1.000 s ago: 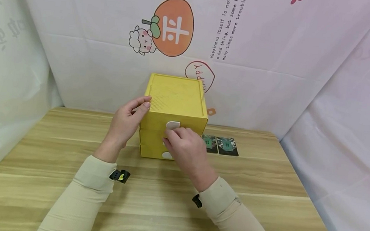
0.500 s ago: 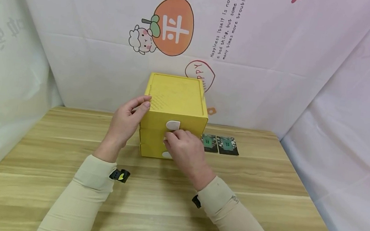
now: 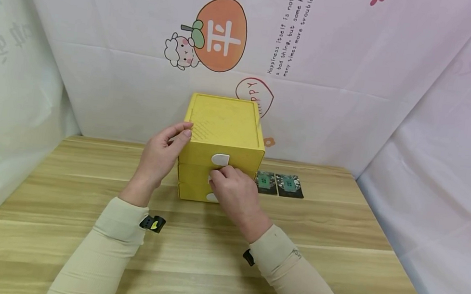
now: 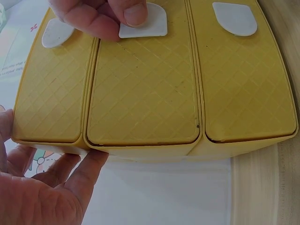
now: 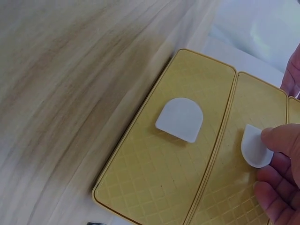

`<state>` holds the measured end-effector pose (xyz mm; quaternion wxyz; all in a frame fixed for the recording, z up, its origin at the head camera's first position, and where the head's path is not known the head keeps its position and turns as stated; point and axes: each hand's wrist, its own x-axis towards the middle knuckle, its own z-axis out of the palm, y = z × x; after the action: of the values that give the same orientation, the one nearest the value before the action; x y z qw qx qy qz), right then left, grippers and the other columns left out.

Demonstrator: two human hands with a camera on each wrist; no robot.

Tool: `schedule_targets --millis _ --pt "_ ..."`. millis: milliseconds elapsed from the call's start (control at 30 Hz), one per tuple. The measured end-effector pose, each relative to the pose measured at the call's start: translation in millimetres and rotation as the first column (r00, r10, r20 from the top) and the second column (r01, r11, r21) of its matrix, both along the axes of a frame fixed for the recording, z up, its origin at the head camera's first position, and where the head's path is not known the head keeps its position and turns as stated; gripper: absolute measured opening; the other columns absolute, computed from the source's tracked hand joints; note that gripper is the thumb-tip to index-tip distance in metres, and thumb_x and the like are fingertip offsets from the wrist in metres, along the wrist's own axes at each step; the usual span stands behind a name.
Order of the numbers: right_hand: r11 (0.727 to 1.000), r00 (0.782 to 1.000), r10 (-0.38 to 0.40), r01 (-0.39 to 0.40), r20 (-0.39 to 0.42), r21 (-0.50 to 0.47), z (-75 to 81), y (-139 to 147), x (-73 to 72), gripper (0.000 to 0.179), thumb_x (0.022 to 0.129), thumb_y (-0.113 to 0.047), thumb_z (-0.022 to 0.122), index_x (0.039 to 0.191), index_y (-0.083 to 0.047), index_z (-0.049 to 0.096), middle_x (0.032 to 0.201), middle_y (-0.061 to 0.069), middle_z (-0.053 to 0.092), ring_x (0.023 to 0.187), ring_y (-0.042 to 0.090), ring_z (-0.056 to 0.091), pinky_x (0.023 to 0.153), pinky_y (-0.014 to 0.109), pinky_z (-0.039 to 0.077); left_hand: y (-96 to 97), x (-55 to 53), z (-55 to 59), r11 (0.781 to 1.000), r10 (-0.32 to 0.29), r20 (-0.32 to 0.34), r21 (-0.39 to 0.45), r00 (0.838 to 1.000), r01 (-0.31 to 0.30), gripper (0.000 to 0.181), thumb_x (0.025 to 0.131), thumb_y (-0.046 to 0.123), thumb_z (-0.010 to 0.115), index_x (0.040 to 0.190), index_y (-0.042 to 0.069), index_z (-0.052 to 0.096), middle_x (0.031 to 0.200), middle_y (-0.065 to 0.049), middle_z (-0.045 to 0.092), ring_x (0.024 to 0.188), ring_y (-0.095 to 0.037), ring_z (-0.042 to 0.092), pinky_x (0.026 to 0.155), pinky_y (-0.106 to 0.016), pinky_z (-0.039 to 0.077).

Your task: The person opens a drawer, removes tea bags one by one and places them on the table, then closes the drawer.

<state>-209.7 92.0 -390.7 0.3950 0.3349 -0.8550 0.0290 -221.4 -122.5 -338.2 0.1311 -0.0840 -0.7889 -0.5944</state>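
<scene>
On the table (image 3: 187,267): box (image 3: 226,119), yellow, apparently plastic, with three stacked drawers (image 4: 143,93), fronts embossed in a diamond lattice. Tabs (image 5: 182,119), white, smooth, straight along one edge and rounded opposite. Right hand (image 3: 239,193), at the box's front, pinches the middle tab (image 5: 254,146). Left hand (image 3: 159,157), unclenched, fingertips touching the box's left side. Cards (image 3: 289,185), two, dark, patterned, right of the box.

The ridged drawers (image 4: 143,93) look plastic, the table (image 3: 195,273) wooden.
</scene>
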Motion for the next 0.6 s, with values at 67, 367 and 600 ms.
schedule_targets --millis 67,367,600 --pt "1.000 1.000 -0.006 0.006 0.014 -0.001 -0.2 -0.3 -0.1 0.006 0.098 -0.018 0.073 0.098 -0.013 0.076 0.090 0.003 0.071 0.071 0.017 0.065 0.061 0.029 0.057 0.2 -0.2 0.0 1.000 0.001 -0.001 0.002 1.000 -0.001 0.049 0.106 0.053 0.055 0.146 0.025 0.063 0.151 0.000 0.059 0.131 -0.024 0.061 0.105 -0.047 0.049" --pt "1.000 0.999 -0.019 0.018 0.048 0.011 0.9 -1.6 0.2 0.006 0.098 -0.016 0.076 0.099 -0.010 0.075 0.090 0.004 0.070 0.072 0.017 0.064 0.063 0.029 0.058 -0.6 -1.4 -0.6 1.000 -0.006 -0.003 0.006 1.000 0.006 0.049 0.106 0.053 0.056 0.145 0.025 0.064 0.148 -0.001 0.061 0.130 -0.025 0.061 0.104 -0.048 0.049" --pt "1.000 0.997 -0.027 0.027 0.067 0.010 1.7 -1.8 3.1 0.004 0.096 -0.014 0.077 0.099 -0.011 0.075 0.091 0.004 0.070 0.073 0.018 0.065 0.062 0.030 0.057 -0.9 -0.9 0.7 1.000 -0.010 0.000 0.002 1.000 0.010 0.049 0.106 0.052 0.056 0.146 0.025 0.063 0.148 -0.001 0.061 0.130 -0.026 0.061 0.105 -0.049 0.048"
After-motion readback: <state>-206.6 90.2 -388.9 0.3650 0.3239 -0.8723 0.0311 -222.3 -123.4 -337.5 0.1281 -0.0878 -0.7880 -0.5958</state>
